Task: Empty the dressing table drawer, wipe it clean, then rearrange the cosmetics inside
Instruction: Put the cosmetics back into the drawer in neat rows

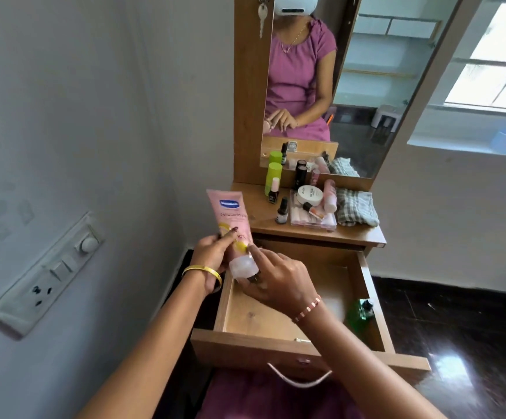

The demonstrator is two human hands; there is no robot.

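A pink lotion tube (229, 213) with a white cap is held cap-down above the left rear of the open wooden drawer (245, 338). My left hand (212, 252) grips the tube's lower body. My right hand (276, 281) wraps around the cap end. In the drawer's right side lies a green bottle (359, 314) with a black top; the rest of the drawer floor is bare wood. Several cosmetics stand on the dressing table top (264, 213): a green-capped bottle (273, 178), nail polish bottles (273, 195), a white jar (309, 195), and a clear case (312, 220).
A folded checked cloth (356, 208) lies at the right of the table top. The mirror (351, 86) rises behind it. A wall with a switch panel (49, 273) is close on the left. Dark glossy floor lies to the right of the drawer.
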